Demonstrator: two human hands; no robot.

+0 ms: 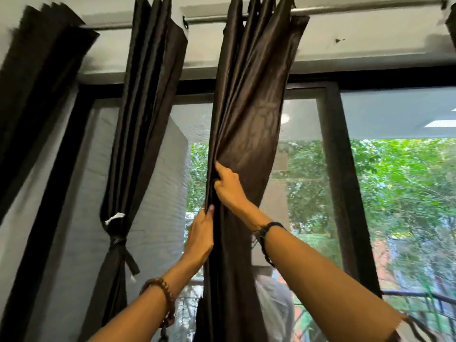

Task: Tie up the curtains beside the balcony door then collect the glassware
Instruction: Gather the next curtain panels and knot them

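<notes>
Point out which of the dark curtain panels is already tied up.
The second panel from the left: a dark tie band cinches it at mid-height. The panel both hands hold hangs loose, and the far-left panel shows no tie.

From my remote station I record daylight entering through the balcony glass (407,193) at 3 o'clock, bright and near overexposed on the foliage. The dark curtain (246,124) at centre is backlit, with a soft sheen along its folds. The wall above the rod (345,11) at 12 o'clock is evenly lit. A ceiling light reflection (441,123) glares on the upper pane. Strong wide-angle bending shows at 9 and 3 o'clock, where frames lean. Blur smears the curtain edge at 9 o'clock and the foliage at 4 o'clock. Both forearms are sharp and well lit.
</notes>
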